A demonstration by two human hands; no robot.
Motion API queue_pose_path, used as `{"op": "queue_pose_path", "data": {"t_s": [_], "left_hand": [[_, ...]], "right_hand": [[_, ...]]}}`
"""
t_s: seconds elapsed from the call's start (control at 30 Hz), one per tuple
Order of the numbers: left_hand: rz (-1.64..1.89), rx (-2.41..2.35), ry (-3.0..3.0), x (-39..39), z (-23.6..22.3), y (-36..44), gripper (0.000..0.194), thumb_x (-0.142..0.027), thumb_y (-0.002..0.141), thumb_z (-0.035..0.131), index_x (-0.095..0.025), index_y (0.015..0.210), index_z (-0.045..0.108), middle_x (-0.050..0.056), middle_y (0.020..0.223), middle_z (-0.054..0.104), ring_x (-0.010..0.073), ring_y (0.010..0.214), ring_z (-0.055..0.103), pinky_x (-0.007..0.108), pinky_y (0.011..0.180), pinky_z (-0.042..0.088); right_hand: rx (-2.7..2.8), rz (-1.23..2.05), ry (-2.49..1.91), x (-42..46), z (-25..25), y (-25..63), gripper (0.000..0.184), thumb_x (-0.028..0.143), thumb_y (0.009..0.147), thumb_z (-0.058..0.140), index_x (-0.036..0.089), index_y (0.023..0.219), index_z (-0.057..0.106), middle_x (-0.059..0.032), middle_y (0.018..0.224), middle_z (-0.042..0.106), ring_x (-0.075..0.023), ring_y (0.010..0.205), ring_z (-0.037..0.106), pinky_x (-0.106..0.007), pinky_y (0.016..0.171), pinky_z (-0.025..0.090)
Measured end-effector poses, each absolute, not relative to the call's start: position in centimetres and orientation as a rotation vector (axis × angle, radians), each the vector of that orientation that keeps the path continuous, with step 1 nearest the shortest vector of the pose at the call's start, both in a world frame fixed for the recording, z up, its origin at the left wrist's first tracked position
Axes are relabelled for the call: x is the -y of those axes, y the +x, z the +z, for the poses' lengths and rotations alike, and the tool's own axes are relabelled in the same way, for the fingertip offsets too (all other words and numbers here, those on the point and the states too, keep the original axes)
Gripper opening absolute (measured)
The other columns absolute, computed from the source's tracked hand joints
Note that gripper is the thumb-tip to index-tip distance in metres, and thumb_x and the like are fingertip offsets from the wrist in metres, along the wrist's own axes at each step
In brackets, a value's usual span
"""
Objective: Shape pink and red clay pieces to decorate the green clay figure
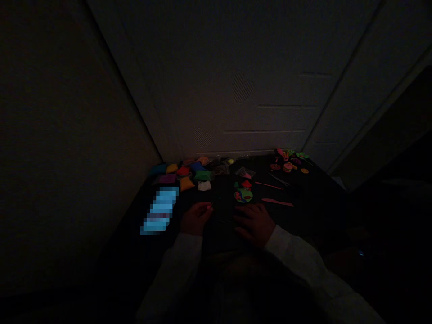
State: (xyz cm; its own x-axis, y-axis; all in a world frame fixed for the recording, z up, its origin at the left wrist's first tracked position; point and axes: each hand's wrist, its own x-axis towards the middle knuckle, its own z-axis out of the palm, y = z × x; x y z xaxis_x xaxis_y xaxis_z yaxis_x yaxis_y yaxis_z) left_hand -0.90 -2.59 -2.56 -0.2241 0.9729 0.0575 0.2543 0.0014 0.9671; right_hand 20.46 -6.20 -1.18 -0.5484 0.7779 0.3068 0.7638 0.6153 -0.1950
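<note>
In the head view, a small pink piece (208, 207) is being pinched between the thumb and forefinger of the left hand (195, 219), so the grip there is being kept narrow; the piece is showing at the fingertips, just above the dark table (219, 225). Nothing is being seen in the right hand (255, 223), which is being held open with its fingers loosely spread, low over the table — whether the table is being touched cannot be told in the dark. Just beyond its fingers a green disc (243, 195) is lying, its face being covered in part by red, blue and brown shapes. A red piece (246, 184) is being seen at the disc's far edge, with a small green piece (236, 184) beside it. To the right of the disc, a thin pink stick (269, 185) and a broader pink tool (277, 202) are lying apart. Coloured packets (186, 183) are being grouped at the far left, and small bright figures (287, 167) at the far right. Nearer the left hand, a pale blue glow is being given off by a blurred screen (160, 210) — its content cannot be read.
</note>
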Motion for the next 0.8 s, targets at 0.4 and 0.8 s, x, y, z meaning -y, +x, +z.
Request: {"op": "queue_pose_path", "data": {"t_s": [0.4, 0.8], "left_hand": [[1.302, -1.556, 1.265, 2.9, -1.9, -0.5, 0.019, -0.029, 0.058, 0.063, -0.018, 0.074, 0.063, 0.003, 0.078, 0.068, 0.0165, 0.076, 0.062, 0.025, 0.069, 0.049], [1.310, -1.522, 1.259, 3.2, -1.7, -0.4, 0.021, -0.029, 0.058, 0.063, -0.017, 0.075, 0.063, 0.002, 0.073, 0.068, 0.0153, 0.070, 0.062, 0.024, 0.064, 0.049]], "right_hand": [[2.474, 0.034, -1.227, 6.3, -1.4, 20.4, 0.033, 0.045, 0.083, 0.036, 0.029, 0.104, 0.056, -0.0011, 0.120, 0.047, -0.0212, 0.106, 0.038, -0.043, 0.086, 0.024], [2.458, -0.004, -1.193, 5.8, -2.4, 20.4, 0.026, 0.038, 0.081, 0.042, 0.030, 0.100, 0.058, -0.0006, 0.119, 0.047, -0.0206, 0.105, 0.040, -0.042, 0.085, 0.025]]}}
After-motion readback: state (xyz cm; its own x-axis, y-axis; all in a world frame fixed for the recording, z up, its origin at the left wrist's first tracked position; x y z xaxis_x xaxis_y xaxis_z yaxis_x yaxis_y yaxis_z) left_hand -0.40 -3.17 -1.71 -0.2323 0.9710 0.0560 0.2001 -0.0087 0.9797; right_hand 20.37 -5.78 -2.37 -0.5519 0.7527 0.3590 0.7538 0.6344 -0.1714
